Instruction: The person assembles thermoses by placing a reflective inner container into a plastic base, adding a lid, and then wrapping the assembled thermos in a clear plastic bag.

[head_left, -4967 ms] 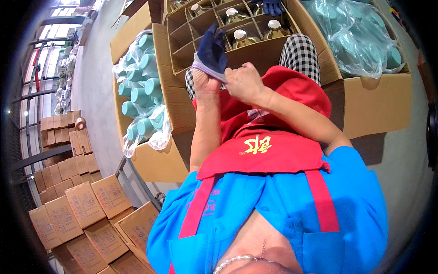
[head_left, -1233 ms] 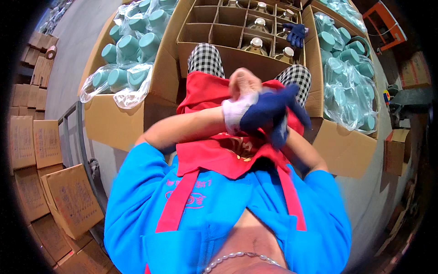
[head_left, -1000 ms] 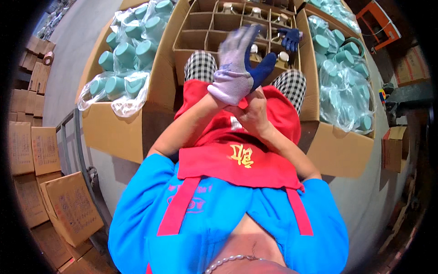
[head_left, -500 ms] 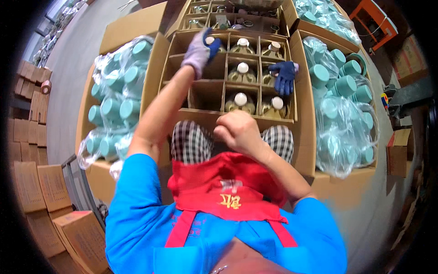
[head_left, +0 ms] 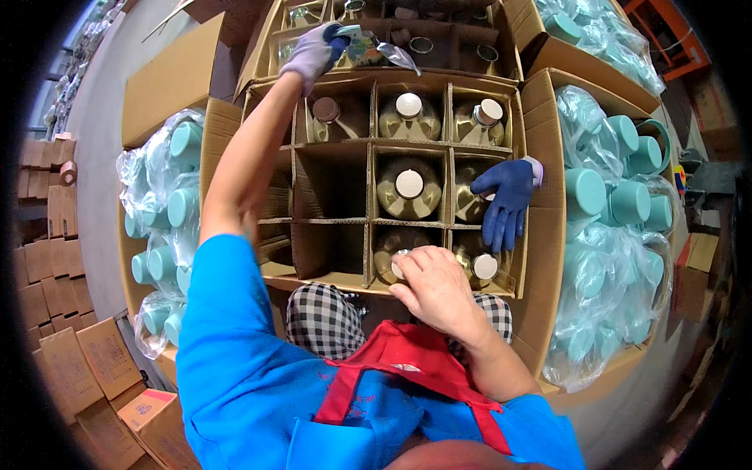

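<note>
My left hand point(head_left: 317, 52), in a white-and-blue work glove, reaches over the far box. Its fingers are closed on the edge of a shiny printed packet point(head_left: 363, 48). My right hand point(head_left: 439, 287) is bare, its fingers curled over the white cap of a glass bottle in the front row, partly hiding it. The divided cardboard box point(head_left: 332, 288) in front of me holds several clear bottles, such as the white-capped bottle point(head_left: 408, 199) in the middle and a brown-capped bottle point(head_left: 326, 111) behind. An empty blue glove point(head_left: 507, 200) lies over the dividers on the right.
Cartons of turquoise cups in clear plastic flank me, with cups point(head_left: 185, 205) at left and cups point(head_left: 586, 193) at right. The far box point(head_left: 501, 70) holds more glassware in compartments. Stacked cartons point(head_left: 82, 356) stand at lower left. An orange frame point(head_left: 678, 39) stands far right.
My left hand has moved from a back-left bottle to the far box and taken hold of the packet. My right hand has come from above my lap onto the front bottle's cap.
</note>
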A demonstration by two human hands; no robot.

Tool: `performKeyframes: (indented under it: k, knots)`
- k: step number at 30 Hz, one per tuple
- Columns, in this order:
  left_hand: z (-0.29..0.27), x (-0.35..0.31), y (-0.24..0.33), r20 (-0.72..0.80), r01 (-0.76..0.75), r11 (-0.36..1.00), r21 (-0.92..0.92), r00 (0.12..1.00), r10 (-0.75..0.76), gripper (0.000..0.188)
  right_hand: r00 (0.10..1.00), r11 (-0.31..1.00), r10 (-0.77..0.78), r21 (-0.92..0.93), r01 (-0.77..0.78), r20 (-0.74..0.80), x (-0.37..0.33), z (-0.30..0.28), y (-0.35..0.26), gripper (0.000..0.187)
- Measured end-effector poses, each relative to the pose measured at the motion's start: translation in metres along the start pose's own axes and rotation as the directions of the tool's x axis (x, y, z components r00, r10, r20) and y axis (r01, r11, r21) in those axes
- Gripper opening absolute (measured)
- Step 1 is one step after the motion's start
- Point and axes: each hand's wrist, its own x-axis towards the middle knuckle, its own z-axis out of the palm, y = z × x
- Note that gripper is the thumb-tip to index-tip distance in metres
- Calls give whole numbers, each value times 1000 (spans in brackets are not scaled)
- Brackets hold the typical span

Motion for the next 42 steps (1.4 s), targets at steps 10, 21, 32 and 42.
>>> performKeyframes:
  k: [10, 21, 32, 42]
  knots:
    - [-122, -134, 192, 272, 215, 664, -716, 962, -18, 20, 866, 884, 267, 466, -45, -423, 57, -51, 16, 70]
    - [-80, -254, 212, 259, 306, 128, -943, 921, -290, 19, 876, 643, 335, 764, 58, -348, 2, 4, -13, 19]
    - [-131, -326, 243, -232, -353, 277, -894, 892, 388, 29, 767, 674, -466, 384, 630, -441, -24, -75, -92, 30]
    - [-158, -335, 237, -158, -306, 539, -785, 940, 303, 27, 791, 836, -352, 212, 507, -501, -20, -87, -110, 23]
